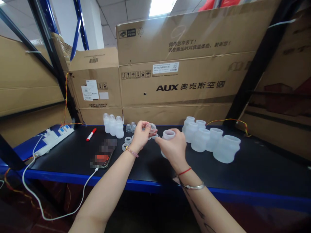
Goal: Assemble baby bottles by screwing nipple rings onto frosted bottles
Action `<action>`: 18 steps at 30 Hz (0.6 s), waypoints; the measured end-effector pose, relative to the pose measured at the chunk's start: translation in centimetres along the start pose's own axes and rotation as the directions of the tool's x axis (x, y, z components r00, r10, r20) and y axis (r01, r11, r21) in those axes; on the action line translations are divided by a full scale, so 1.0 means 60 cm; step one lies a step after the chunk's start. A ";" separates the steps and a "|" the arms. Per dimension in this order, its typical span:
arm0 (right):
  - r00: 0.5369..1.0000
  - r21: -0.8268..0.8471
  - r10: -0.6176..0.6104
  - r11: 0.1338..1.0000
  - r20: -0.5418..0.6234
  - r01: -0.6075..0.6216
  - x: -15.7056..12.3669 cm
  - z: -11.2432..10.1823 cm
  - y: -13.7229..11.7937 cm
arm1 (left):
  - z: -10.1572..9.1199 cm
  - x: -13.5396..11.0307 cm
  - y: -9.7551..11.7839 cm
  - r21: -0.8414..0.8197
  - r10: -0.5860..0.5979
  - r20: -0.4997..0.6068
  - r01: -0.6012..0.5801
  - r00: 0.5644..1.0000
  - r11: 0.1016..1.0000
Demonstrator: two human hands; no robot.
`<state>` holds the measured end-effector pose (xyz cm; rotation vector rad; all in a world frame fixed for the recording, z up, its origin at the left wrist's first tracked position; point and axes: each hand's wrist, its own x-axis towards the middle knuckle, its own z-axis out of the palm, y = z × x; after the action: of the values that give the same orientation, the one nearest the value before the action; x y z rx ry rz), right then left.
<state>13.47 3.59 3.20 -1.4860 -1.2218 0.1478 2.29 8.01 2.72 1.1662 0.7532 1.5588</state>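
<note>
My left hand (140,136) pinches a clear bottle nipple set in a ring (152,127) above the black tabletop. Just to its right, my right hand (175,145) is wrapped round a frosted, open-mouthed baby bottle (168,134), which stands upright with its mouth facing up. Between the hands, part of another ring (155,136) shows. Left of my left hand lie loose white rings (127,140) and a few clear caps (128,128). Farther left, three capped bottles (113,125) stand in a row. Several open bottles (200,140) stand to the right of my right hand.
A phone (104,155) on a white charging cable (84,191) lies at the left front, with a red marker (91,134) behind it. A power strip (52,142) sits at the far left. Large cardboard boxes (194,71) wall off the back; dark shelf posts (252,68) flank the tabletop.
</note>
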 end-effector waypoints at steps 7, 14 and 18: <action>0.998 0.018 -0.036 0.999 0.057 0.035 -0.030 0.017 -0.020 | -0.009 -0.001 -0.005 0.270 0.339 0.035 -0.335 0.940 0.903; 0.993 0.048 0.002 0.999 0.117 -0.008 -0.036 0.030 -0.006 | 0.001 -0.022 0.007 0.298 0.331 0.247 -0.397 0.911 0.868; 0.987 0.085 -0.004 0.996 0.160 -0.010 -0.032 0.039 0.013 | 0.005 -0.031 0.008 0.327 0.351 0.329 -0.455 0.876 0.828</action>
<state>11.53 3.88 0.80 -1.4230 -1.3246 0.3231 2.44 6.08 2.65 1.8967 0.6916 1.5899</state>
